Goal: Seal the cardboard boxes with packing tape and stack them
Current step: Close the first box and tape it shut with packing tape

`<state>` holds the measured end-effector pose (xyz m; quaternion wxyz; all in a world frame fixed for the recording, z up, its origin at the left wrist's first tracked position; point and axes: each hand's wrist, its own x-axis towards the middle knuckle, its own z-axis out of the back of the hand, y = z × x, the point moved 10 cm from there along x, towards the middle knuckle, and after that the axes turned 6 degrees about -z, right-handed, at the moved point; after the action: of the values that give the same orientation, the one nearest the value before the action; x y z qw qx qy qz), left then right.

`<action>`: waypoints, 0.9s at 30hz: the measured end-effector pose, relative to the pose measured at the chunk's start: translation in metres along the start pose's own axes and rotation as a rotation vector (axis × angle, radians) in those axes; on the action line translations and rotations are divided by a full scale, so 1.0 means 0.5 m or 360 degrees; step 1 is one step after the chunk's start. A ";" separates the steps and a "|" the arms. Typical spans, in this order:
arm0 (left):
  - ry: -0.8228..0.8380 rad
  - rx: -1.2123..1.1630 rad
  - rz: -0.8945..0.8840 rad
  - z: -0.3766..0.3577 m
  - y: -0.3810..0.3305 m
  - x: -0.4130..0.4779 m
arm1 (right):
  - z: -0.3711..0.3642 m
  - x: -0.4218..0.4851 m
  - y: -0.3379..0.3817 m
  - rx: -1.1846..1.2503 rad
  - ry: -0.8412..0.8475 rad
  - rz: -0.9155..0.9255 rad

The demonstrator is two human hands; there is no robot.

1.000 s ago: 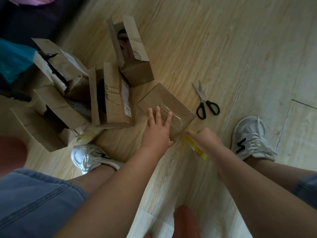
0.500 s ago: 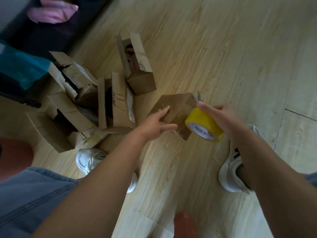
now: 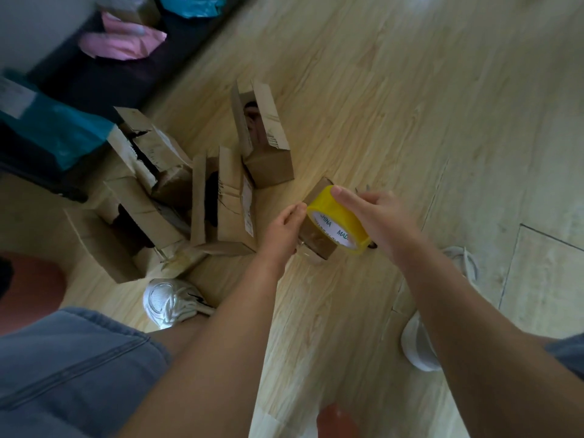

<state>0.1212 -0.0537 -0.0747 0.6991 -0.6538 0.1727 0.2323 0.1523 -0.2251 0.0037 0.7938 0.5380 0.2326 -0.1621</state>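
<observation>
Right hand (image 3: 376, 216) grips the tape roll (image 3: 339, 221); left hand (image 3: 282, 230) pinches its rim; the end should peel cleanly onto the box (image 3: 317, 245).

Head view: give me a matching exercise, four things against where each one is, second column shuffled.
Things:
1 tape roll
2 small box
3 pink bag
4 left shoe

Places:
A top left, on the dark surface
B in the right hand
C on the floor, just below the open boxes
D in the left hand, behind the tape roll

Pairs: 1-B, 2-D, 3-A, 4-C
</observation>
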 end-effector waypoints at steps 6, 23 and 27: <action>-0.0127 -0.0180 0.0139 0.001 0.007 0.016 | -0.005 0.006 0.000 -0.0011 -0.0012 -0.0061; -0.0377 0.0172 -0.0001 0.022 -0.009 0.022 | 0.042 -0.016 -0.110 -0.1047 -0.0355 -0.0436; -0.0349 0.0228 -0.0048 0.013 -0.016 0.024 | 0.028 -0.014 -0.165 -0.1122 -0.0412 -0.0490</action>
<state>0.1351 -0.0462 -0.0738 0.7621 -0.5754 0.1014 0.2789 0.1074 -0.2685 -0.0524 0.9189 0.1669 0.2499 -0.2557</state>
